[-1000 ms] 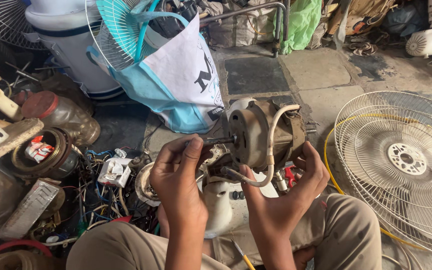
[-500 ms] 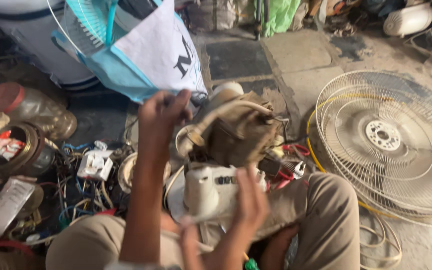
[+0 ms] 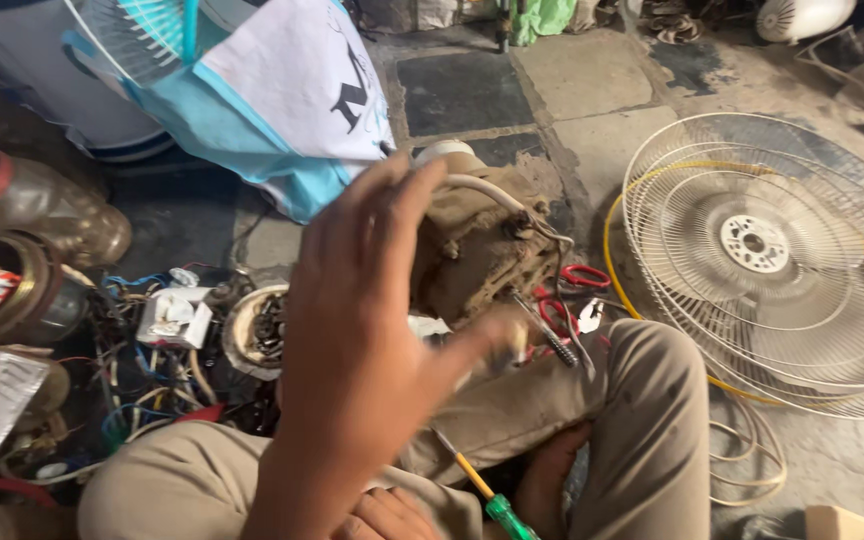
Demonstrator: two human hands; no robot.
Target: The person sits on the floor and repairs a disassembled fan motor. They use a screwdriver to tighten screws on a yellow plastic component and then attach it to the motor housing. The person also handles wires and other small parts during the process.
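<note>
A seated worker in tan trousers holds one dusty fan motor (image 3: 477, 250) above the lap, over a stone-slab floor crowded with parts. The left hand (image 3: 362, 340) is raised in front of the motor, fingers spread and thumb reaching toward its lower edge; blur makes it impossible to tell whether that hand actually grips the casing. The right hand (image 3: 387, 515) shows only as knuckles at the bottom of the frame, curled, and whether it grips anything cannot be told.

The motor is a squat, rounded metal body caked in brown grime. Its long axis tilts from lower right to upper left, with a pale round end cap pointing up and away from the worker. One cream cable (image 3: 487, 190) arches over its top, and thin wires trail from its lower right side.

One screwdriver (image 3: 487, 495), green plastic handle and yellow shaft collar, lies between the knees, pointing up-left. One red-handled pair of pliers (image 3: 572, 290) sits just behind the motor. Two white wire fan guards (image 3: 782, 260), round and ribbed, lie stacked to the right, a yellow cable curling beneath them. To the left, a tangle of coloured wires (image 3: 152, 350) and one copper-wound coil (image 3: 257, 330) sit near a blue and white cloth bag (image 3: 272, 110).
</note>
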